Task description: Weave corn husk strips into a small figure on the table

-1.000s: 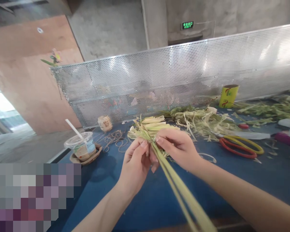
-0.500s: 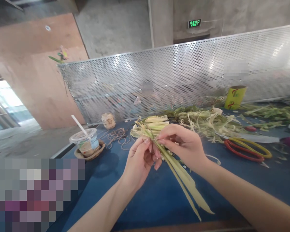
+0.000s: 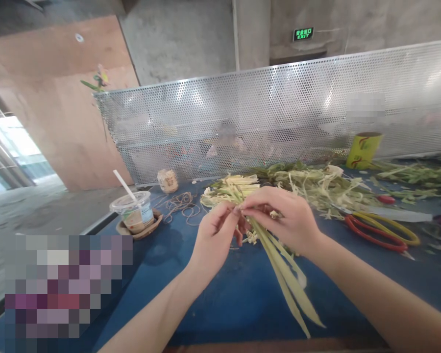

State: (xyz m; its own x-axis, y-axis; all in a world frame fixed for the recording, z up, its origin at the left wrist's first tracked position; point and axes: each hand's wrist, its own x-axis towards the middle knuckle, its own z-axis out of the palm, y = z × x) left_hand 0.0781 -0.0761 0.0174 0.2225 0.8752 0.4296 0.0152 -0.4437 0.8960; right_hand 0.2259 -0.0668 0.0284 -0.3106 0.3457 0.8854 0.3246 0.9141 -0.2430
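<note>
Both hands meet over a blue table (image 3: 220,299) on a bundle of pale green leaf strips (image 3: 279,264). My left hand (image 3: 213,240) pinches the bundle at its gathered middle, fingers curled round it. My right hand (image 3: 286,218) comes from the right and pinches the same spot with thumb and forefinger. The strips' long ends trail toward me over the table; the short cut ends (image 3: 231,186) fan out behind the hands.
Red and yellow scissors (image 3: 382,229) lie right of my hands, beside a heap of leaf scraps (image 3: 316,184). A lidded plastic cup with a straw (image 3: 134,213), loose twine (image 3: 182,203) and a twine ball (image 3: 168,180) sit left. A perforated metal screen (image 3: 279,117) backs the table, with a yellow cup (image 3: 363,149).
The long strip ends have swung down and away from the camera to lie lower over the table. Both hands keep their pinch on the bundle and have shifted slightly right.
</note>
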